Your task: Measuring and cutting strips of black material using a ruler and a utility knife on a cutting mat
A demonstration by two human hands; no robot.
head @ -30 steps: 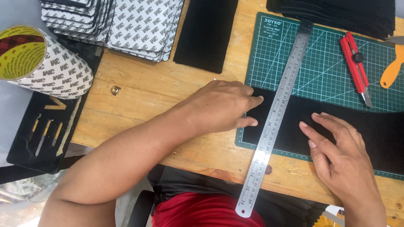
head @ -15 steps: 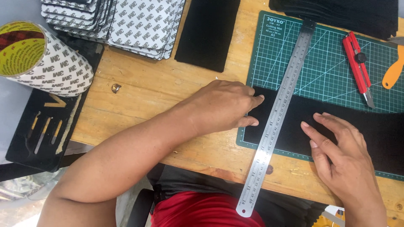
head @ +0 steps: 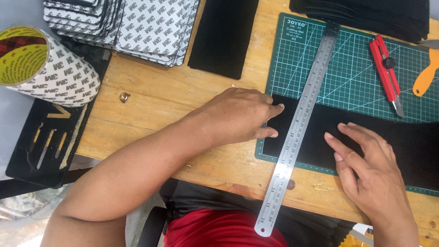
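Hands lie flat on a strip of black felt (head: 356, 137) spread across a green cutting mat (head: 352, 68) on the wooden worktable (head: 151, 105); the left hand (head: 238, 116) rests palm-down at the strip's left end, fingers stretched out and loosely together, their tips touching the edge of a long steel ruler (head: 299, 126); it grasps nothing, only presses. The right hand (head: 370, 171) lies on the felt to the other side of the ruler, fingers extended and slightly spread, likewise holding nothing; its fingertips sit near the ruler without quite reaching it. The ruler runs slantwise over the felt, its upper end high on the mat, its rounded lower end hanging past the table's near edge above the person's red garment (head: 219, 228).

A red utility knife (head: 386, 73) lies on the mat beyond the right hand, well apart from it; an orange-handled tool (head: 425, 73) sits just beside the knife at the frame's edge. A second black piece (head: 224, 36) lies on the wood left of the mat; a stack of sheets with printed white backing (head: 132, 23) sits further left; a large roll of the same backed material (head: 45, 68) lies on its side at the far left; more black material (head: 366, 13) is piled at the mat's top.
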